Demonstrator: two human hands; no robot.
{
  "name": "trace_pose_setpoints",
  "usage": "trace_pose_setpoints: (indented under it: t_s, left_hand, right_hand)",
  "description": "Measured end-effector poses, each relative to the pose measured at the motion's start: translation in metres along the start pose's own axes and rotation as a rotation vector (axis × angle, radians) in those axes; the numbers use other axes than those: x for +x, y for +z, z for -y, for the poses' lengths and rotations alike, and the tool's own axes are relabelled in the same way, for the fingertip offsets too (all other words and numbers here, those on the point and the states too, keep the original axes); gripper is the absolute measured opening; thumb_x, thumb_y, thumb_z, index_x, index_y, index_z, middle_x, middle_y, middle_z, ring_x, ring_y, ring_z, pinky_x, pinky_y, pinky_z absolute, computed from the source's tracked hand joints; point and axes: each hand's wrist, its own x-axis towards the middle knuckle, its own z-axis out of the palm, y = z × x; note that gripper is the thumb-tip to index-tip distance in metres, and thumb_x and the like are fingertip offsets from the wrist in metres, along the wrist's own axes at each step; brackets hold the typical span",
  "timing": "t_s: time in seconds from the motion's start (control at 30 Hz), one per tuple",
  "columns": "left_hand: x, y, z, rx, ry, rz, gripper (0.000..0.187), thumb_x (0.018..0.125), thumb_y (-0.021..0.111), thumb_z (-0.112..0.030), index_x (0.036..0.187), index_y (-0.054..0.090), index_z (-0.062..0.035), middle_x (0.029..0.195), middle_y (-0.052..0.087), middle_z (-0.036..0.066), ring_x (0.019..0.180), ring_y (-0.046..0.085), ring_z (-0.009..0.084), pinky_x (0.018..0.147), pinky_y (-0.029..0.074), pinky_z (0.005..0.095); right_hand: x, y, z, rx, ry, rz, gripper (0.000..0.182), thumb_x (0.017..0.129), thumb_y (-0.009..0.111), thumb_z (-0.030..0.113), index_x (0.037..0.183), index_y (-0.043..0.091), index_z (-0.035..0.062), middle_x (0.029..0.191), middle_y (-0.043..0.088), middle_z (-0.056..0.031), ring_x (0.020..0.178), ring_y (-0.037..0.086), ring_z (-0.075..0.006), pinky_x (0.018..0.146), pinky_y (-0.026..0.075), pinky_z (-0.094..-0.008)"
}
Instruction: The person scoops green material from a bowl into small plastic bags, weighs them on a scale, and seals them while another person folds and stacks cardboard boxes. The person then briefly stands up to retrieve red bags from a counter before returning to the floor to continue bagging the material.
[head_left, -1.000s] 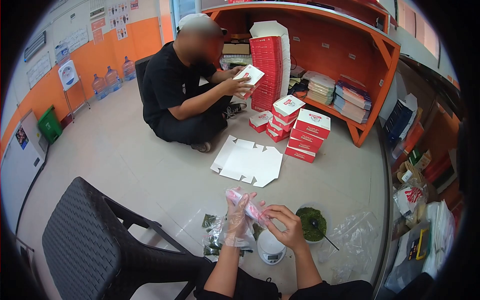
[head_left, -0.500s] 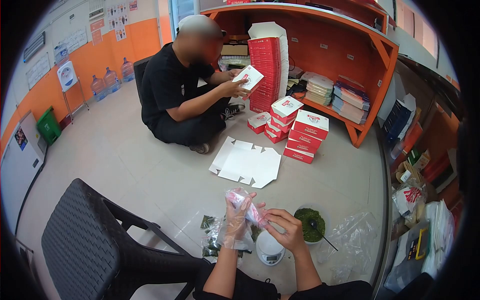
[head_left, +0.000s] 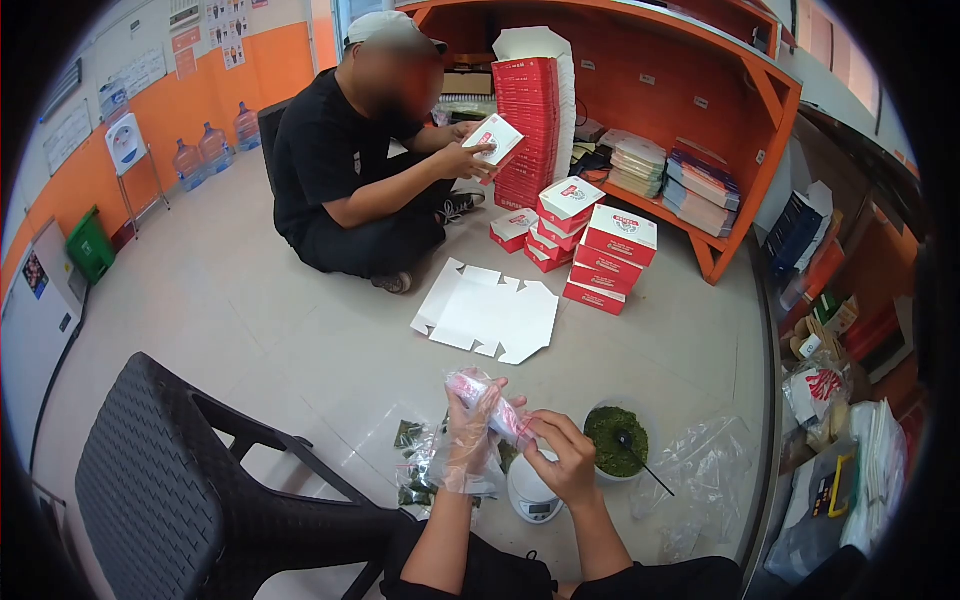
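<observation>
My left hand [head_left: 470, 425], in a clear plastic glove, is closed around a bundle of small plastic bags [head_left: 510, 424] with pink edges. The fingers of my right hand [head_left: 562, 455], bare, pinch the bundle's near right end. Below my hands a white digital kitchen scale [head_left: 540, 508] stands on the floor, partly hidden by my right hand. To its right is a tub of green, crumbly leaf-like material [head_left: 612, 452] with a dark long-handled spoon [head_left: 626, 440] in it. Small clear packets with green contents [head_left: 412, 470] lie left of my left wrist.
A dark plastic stool [head_left: 180, 480] stands at the left. Across from me, a seated person [head_left: 350, 190] holds a white-and-red box [head_left: 494, 142]. Near them are a flat white carton [head_left: 490, 312], stacked boxes [head_left: 612, 255] and an orange shelf [head_left: 735, 200]. Crumpled clear plastic [head_left: 700, 470] lies right.
The view has shifted slightly. My hands keep nearly the same hold on the bag bundle. Across from me, the person still holds the box, now tilted a little differently.
</observation>
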Motion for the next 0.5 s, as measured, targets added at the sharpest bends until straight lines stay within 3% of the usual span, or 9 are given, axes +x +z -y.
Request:
trace_pose_setpoints:
  t_s: [0.17,0.23,0.27,0.37,0.43,0.5]
  left_hand:
    - [-0.003,0.000,-0.002,0.009,-0.024,0.008,0.052,0.090,0.060,-0.012,0.128,0.024,-0.0137,0.114,0.051,0.016,0.090,0.064,0.0347,0.068,0.060,0.0429]
    - [0.000,-0.002,0.002,-0.016,-0.009,0.005,0.050,0.091,0.060,-0.025,0.128,0.028,-0.0169,0.113,0.050,0.018,0.091,0.063,0.0360,0.071,0.059,0.0463]
    - [0.001,-0.002,0.004,-0.018,-0.010,0.007,0.050,0.091,0.060,-0.025,0.128,0.028,-0.0169,0.113,0.050,0.018,0.091,0.063,0.0360,0.071,0.059,0.0463]
    - [0.001,-0.002,0.005,0.002,-0.021,-0.116,0.050,0.089,0.061,-0.034,0.126,0.032,-0.0171,0.111,0.049,0.016,0.088,0.062,0.0349,0.070,0.057,0.0445]
    - [0.002,-0.010,0.002,-0.162,-0.140,-0.301,0.047,0.088,0.062,-0.041,0.120,0.038,-0.0169,0.105,0.051,0.014,0.084,0.061,0.0299,0.069,0.055,0.0418]
    - [0.004,-0.020,0.006,-0.137,-0.147,-0.291,0.045,0.087,0.061,-0.042,0.118,0.040,-0.0172,0.103,0.051,0.013,0.084,0.060,0.0280,0.068,0.054,0.0411]
  right_hand:
    - [-0.006,0.005,-0.010,0.143,0.100,0.009,0.022,0.071,0.069,-0.003,0.092,0.066,-0.0004,0.096,0.065,-0.0112,0.079,0.067,-0.0260,0.068,0.054,-0.0318]
    - [-0.005,0.006,-0.006,-0.018,0.058,-0.092,0.019,0.072,0.067,-0.004,0.090,0.063,-0.0015,0.096,0.065,-0.0120,0.078,0.067,-0.0257,0.066,0.054,-0.0326]
    - [-0.004,0.007,-0.004,-0.021,0.057,-0.092,0.019,0.072,0.067,-0.004,0.090,0.063,-0.0015,0.096,0.065,-0.0120,0.078,0.067,-0.0257,0.066,0.054,-0.0326]
    - [-0.005,0.012,-0.001,-0.124,-0.018,-0.146,0.018,0.074,0.066,-0.002,0.091,0.060,-0.0036,0.095,0.065,-0.0142,0.076,0.067,-0.0257,0.064,0.054,-0.0331]
    - [-0.005,0.016,-0.003,-0.094,-0.013,-0.239,0.018,0.076,0.066,-0.001,0.092,0.059,-0.0036,0.094,0.064,-0.0160,0.073,0.067,-0.0266,0.061,0.054,-0.0333]
    - [-0.010,0.015,-0.001,-0.097,0.081,-0.236,0.018,0.076,0.066,0.000,0.093,0.059,-0.0032,0.093,0.065,-0.0161,0.074,0.067,-0.0273,0.062,0.053,-0.0336]
